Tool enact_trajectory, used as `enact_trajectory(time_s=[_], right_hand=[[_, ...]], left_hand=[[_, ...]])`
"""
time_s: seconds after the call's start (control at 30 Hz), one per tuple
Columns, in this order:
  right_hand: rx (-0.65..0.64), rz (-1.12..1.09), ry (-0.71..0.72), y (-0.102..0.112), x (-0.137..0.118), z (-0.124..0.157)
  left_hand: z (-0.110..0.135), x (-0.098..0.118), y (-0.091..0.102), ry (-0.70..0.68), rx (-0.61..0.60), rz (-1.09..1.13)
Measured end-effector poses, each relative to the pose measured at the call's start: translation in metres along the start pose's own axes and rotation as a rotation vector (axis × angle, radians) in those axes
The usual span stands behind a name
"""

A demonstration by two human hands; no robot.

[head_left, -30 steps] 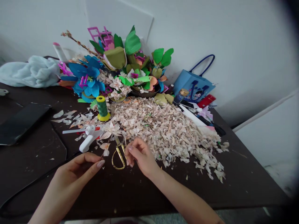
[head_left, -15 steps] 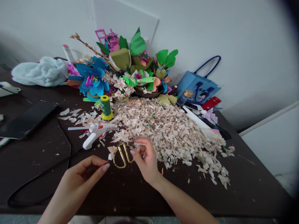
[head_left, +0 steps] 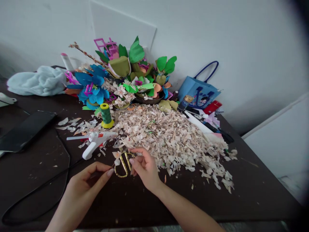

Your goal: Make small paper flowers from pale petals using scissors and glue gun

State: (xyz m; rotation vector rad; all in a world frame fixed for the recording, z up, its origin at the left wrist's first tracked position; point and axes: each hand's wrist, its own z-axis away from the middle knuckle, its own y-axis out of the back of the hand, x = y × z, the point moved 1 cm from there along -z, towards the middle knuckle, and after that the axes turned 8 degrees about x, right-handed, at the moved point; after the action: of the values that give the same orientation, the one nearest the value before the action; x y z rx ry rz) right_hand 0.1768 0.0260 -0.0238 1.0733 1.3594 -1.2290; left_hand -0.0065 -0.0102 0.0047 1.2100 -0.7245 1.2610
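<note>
My left hand (head_left: 88,180) is shut on a thin stem tipped with pale paper petals (head_left: 117,158), close to the gold scissors (head_left: 124,165). My right hand (head_left: 145,168) hovers just right of the scissors' looped handles, fingers curled and tips drawn together. Whether those fingers pinch anything is hidden. Behind both hands, a large heap of shredded pale paper petals (head_left: 169,140) spreads across the table. A white hot glue gun (head_left: 94,141) lies on its side just beyond the left hand.
The dark table (head_left: 38,167) holds a green thread spool (head_left: 105,116), a black tablet or phone (head_left: 26,130) and a black cable. Colourful paper flowers (head_left: 91,88), a pale blue cloth (head_left: 36,82) and a blue bag (head_left: 199,91) stand along the wall.
The view has shifted slightly. My right hand has dropped lower beside the scissors' handles, and the petal-tipped stem stays held in my left hand.
</note>
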Motion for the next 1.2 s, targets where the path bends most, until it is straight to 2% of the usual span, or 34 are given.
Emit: enact_trajectory(time_s=[0.13,0.27,0.43,0.57,0.73,0.93,1.03,1.2], right_hand=[[-0.095,-0.080,-0.136,-0.007,0.002,0.002],[-0.138,-0.112,-0.155,-0.012,0.003,0.005],[-0.130,-0.129,-0.142,-0.015,0.004,0.008],[-0.100,-0.154,-0.183,-0.016,0.004,0.008],[-0.062,-0.154,-0.170,-0.017,0.002,0.007],[-0.035,-0.138,-0.174,-0.019,0.001,0.006],[-0.055,-0.135,-0.198,-0.020,0.003,0.007],[-0.175,-0.192,-0.210,-0.020,0.007,0.008]], left_hand=[[0.000,-0.007,-0.006,-0.025,-0.039,0.007],[0.001,-0.012,-0.011,-0.100,-0.040,0.019],[0.005,-0.011,-0.017,-0.163,0.010,-0.026],[0.006,-0.009,-0.020,-0.174,-0.010,-0.023],[0.004,-0.009,-0.023,-0.153,-0.024,-0.010],[0.001,-0.012,-0.022,-0.215,-0.048,-0.066],[-0.001,-0.013,-0.021,-0.175,-0.078,-0.048],[-0.008,-0.009,-0.013,-0.078,-0.135,0.075]])
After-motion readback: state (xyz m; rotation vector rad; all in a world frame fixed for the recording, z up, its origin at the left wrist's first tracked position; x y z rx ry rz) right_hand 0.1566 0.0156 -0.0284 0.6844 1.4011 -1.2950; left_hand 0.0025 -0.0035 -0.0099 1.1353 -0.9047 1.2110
